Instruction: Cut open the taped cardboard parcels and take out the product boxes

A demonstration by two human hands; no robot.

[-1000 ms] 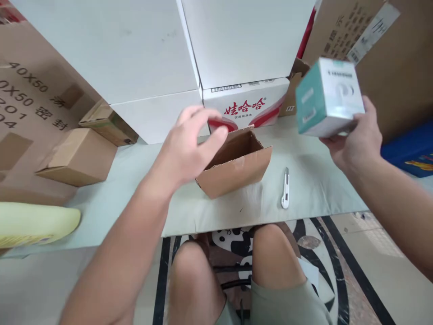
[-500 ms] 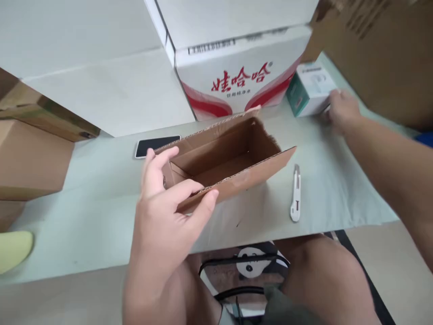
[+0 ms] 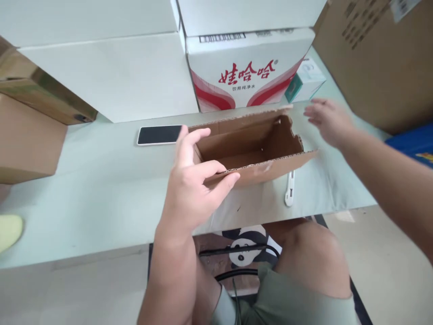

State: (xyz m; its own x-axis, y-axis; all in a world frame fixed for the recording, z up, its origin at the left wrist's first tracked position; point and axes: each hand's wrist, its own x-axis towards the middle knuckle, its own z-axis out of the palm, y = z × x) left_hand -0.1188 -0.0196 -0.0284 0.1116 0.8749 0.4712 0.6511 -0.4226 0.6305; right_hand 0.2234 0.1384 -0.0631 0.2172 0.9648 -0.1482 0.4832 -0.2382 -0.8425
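Observation:
A brown cardboard box, open at the top and ragged along its rim, stands tilted on the pale green tabletop. My left hand grips its near wall at the left end, thumb outside and index finger inside. Off the box's right end, my right hand is in the air with fingers apart and nothing in them. Behind that hand sits a small white and teal box. A white utility knife lies partly hidden under the front wall of the cardboard box.
A phone lies face up left of the cardboard box. White cartons, one with red lettering, line the back. Brown cartons stand at left and right. Something yellow-green rests at the left edge, something blue at right.
My right hand has left the small white and teal box and moved toward the cardboard box. The cardboard box has shifted right with my left hand, now covering the knife's upper part.

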